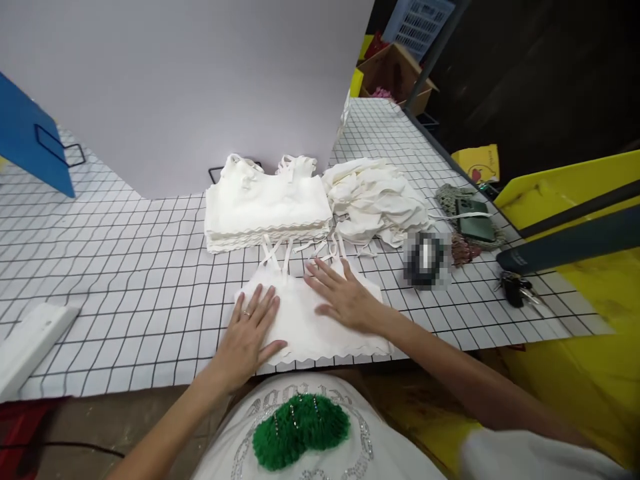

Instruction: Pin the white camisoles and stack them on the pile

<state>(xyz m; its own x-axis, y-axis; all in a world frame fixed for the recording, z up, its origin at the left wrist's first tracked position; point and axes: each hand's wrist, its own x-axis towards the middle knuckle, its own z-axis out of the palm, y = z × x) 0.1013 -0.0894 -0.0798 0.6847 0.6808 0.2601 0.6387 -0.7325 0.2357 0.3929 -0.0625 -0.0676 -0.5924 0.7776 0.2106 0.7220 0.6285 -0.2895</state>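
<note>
A white camisole top (305,327) with thin straps lies spread flat at the table's front edge, its scalloped hem toward me. My left hand (253,330) rests flat on its left side, fingers spread, a ring on one finger. On the upper right part lies my right hand (345,297), also palm down with fingers apart. Just beyond the straps sits a neat stack of white tops (267,203). To the right of that stack is a loose heap of crumpled white garments (375,197).
The table (165,287) has a white cloth with a black grid. At right lie a dark green phone (474,221), keys (517,290) and a blurred-out dark object (425,260). A large pale panel (200,87) stands behind; a white block (35,347) lies at left.
</note>
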